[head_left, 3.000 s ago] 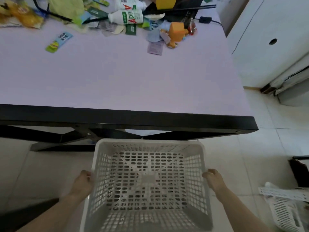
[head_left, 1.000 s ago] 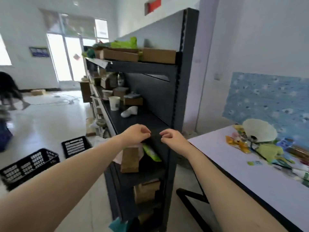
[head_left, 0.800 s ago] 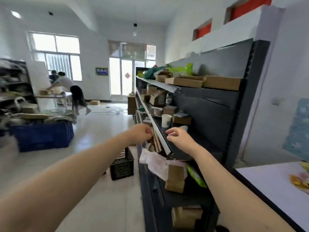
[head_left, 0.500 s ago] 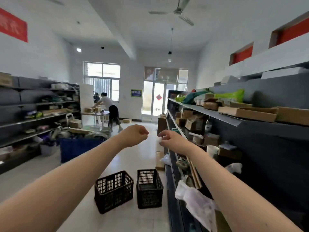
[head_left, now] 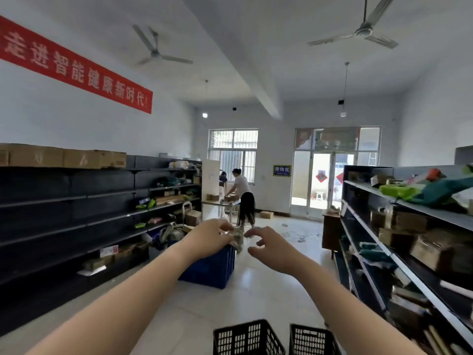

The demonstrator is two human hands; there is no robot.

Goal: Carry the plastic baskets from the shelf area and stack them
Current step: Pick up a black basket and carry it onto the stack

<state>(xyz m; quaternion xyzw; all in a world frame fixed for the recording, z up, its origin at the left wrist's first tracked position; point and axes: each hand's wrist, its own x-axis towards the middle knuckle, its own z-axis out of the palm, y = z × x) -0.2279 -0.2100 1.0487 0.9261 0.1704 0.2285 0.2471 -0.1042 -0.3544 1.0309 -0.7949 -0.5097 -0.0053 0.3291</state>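
Note:
Two black plastic baskets stand side by side on the floor at the bottom edge of the head view, the left basket (head_left: 248,338) and the right basket (head_left: 311,340), both upright and only partly in frame. My left hand (head_left: 207,238) and my right hand (head_left: 268,248) are stretched out in front of me at chest height, well above the baskets. Both hands hold nothing. The left fingers are loosely curled and the right fingers are spread.
A blue crate (head_left: 212,267) piled with stuff sits on the floor beyond my hands. Dark shelving on the left (head_left: 76,221) and on the right (head_left: 409,252) lines the aisle. A person (head_left: 243,198) works at a table at the back.
Three seconds ago both hands held a white basket near a table; now they are empty. The view has swung round along the shelf aisle, and the black baskets lie closer beneath me.

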